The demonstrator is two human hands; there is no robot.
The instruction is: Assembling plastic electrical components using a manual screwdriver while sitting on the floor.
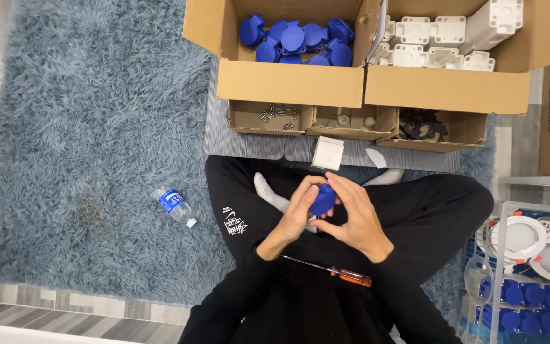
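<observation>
Most of the left half of the view is a shaggy blue-grey rug (90, 127), bare but for a small plastic water bottle (174, 205) lying on its side well apart from the person; a strip of pale wood-look floor (65, 312) borders the rug on the left and bottom edges. Across the top stand two large open cardboard boxes: the left box (288, 83) holds a heap of blue round caps (297, 41), and the right box (447, 89), touching it, holds white square plastic housings (440, 38). Just in front of them, on a grey ribbed mat (249, 145), sit three low cardboard trays in a row: the left tray (268, 118) with small metal screws, the middle tray (351, 121) with a few pale small parts, the right tray (437, 126) with dark pieces. One white square housing (328, 153) lies on the mat near the person's crossed legs. At the right edge a clear bin (529, 280) holds blue-and-white assembled units. Over the lap, the left hand (295, 213) and the right hand (351, 216) are both closed around a blue cap (323, 199) held between them. An orange-handled screwdriver (338, 272) rests on the lap just below the hands.
</observation>
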